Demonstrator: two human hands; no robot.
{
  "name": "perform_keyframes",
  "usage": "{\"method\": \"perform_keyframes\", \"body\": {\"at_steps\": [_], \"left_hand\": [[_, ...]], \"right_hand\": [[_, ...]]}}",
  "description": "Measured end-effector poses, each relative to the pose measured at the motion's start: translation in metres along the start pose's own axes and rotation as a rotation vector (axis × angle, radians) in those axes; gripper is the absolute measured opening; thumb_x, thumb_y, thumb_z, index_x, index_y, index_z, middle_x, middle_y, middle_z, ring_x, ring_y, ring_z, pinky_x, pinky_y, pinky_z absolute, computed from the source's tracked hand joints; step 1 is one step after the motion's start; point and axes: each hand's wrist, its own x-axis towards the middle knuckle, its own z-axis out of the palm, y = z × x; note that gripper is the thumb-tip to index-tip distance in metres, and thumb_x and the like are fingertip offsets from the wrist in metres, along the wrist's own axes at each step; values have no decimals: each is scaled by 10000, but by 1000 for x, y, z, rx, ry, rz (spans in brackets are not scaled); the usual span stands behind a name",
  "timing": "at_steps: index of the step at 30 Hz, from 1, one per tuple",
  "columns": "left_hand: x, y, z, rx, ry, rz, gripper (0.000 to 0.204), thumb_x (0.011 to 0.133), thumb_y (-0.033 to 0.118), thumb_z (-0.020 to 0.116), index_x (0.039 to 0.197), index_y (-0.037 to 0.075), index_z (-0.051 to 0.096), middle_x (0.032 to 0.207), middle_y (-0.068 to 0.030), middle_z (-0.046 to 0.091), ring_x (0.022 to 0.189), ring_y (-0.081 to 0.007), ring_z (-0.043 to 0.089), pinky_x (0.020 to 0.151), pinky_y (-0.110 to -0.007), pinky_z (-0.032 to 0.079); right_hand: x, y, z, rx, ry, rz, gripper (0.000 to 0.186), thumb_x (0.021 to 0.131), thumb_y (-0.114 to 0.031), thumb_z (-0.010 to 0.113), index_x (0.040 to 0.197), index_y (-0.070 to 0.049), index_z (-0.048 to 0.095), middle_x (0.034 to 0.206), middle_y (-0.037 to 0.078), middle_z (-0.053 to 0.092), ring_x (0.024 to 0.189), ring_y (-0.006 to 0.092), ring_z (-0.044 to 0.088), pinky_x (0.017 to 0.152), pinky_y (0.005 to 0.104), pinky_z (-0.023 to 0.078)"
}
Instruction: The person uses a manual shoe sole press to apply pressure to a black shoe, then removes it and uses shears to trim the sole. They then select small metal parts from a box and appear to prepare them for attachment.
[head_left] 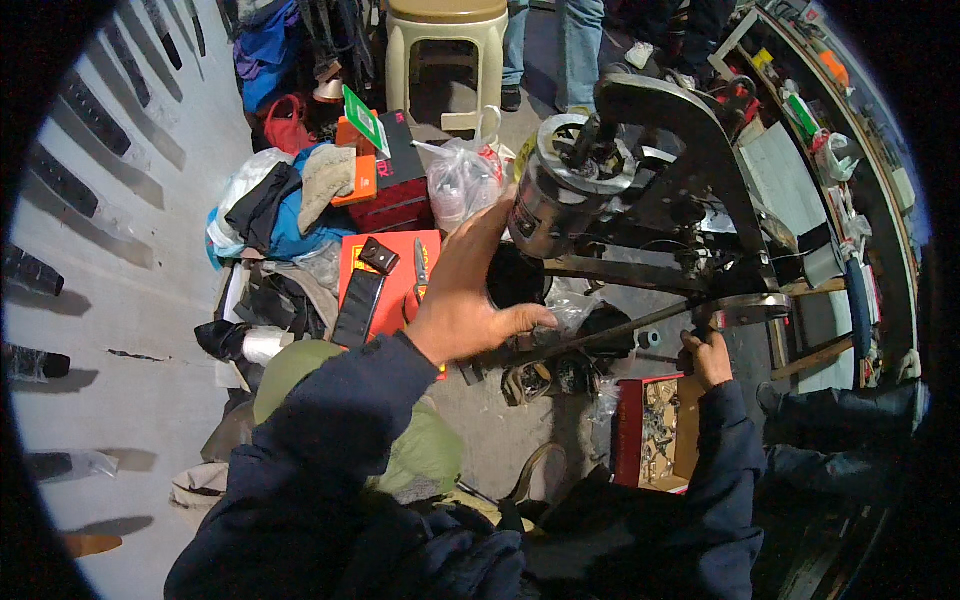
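Note:
A dark metal machine (700, 110), which looks like a hand-cranked shoe-patching sewing machine, stands in front of me. At its left end is a worn silvery drum (550, 200) with a ringed top. My left hand (468, 290) is raised beside this drum, fingers stretched and thumb spread apart; nothing shows in its palm. Whether its fingertips touch the drum I cannot tell. My right hand (710, 360) is closed at the near edge of the machine's handwheel (752, 310); the exact part under its fingers is hidden.
A red box (400, 250) bears scissors (420, 268) and a dark case. Below my right hand lies an open box of small metal parts (660, 430). A beige stool (447, 50), plastic bags (465, 180) and piled cloth stand farther off. Shelving lines the right; other people's legs show behind.

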Motion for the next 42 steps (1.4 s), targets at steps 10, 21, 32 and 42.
{"method": "perform_keyframes", "body": {"at_steps": [10,21,32,42], "left_hand": [[34,-31,-14,-335,-434,-59,699,719,164,919,1319,6,598,1246,-103,683,1167,-199,602,1051,-339,457],[-10,-34,-5,-67,-281,-348,523,770,246,842,1214,36,661,1129,-175,666,1080,-350,650,927,-412,511],[-13,-18,-4,147,-227,-279,577,799,316,810,1287,65,634,1173,-163,651,1115,-371,637,947,-426,513],[0,-67,-27,-737,-435,-723,509,992,363,682,1365,23,619,1277,-41,661,1206,-120,548,1034,-306,442]], "right_hand": [[7,11,-4,-8,21,-45,226,929,-142,705,1026,42,617,843,99,657,671,189,601,593,365,507],[-38,-64,-55,-235,314,-309,502,945,-62,663,1385,126,510,1294,187,637,1113,241,626,978,347,501],[55,43,-145,-530,511,-292,488,935,-88,685,1373,76,547,1279,259,664,1184,317,630,1048,374,446],[0,1,-2,139,-71,51,173,951,-144,621,1025,-3,552,730,95,594,515,202,549,481,351,449]]}}
